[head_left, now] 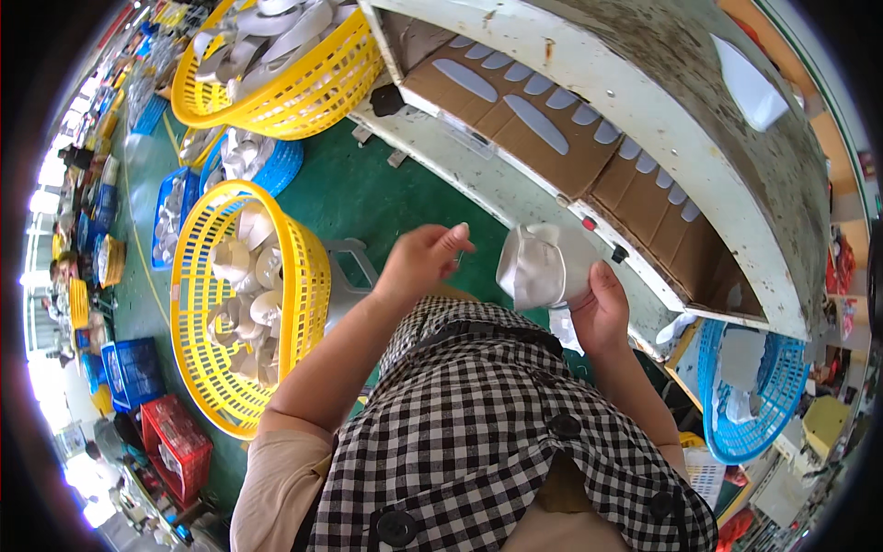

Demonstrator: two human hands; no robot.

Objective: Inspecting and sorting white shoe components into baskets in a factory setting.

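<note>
Holding a white piece (543, 269) by its edge near the metal cabinet (635, 83), the right hand (602, 317) shows in the head view. The left hand (418, 263), loosely curled, is farther from the cabinet; whether it grips anything cannot be told. A yellow basket (311, 285) stands left of the cabinet.

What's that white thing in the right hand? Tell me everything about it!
The white piece is rounded and cup-like, with curved edges and lines that may be seams or folds. It looks like cloth or thin leather, slightly wrinkled. It is held up in front of the checked apron. The right hand has its grip on one side; the left hand isn't touching it. Its underside is hidden.
</note>
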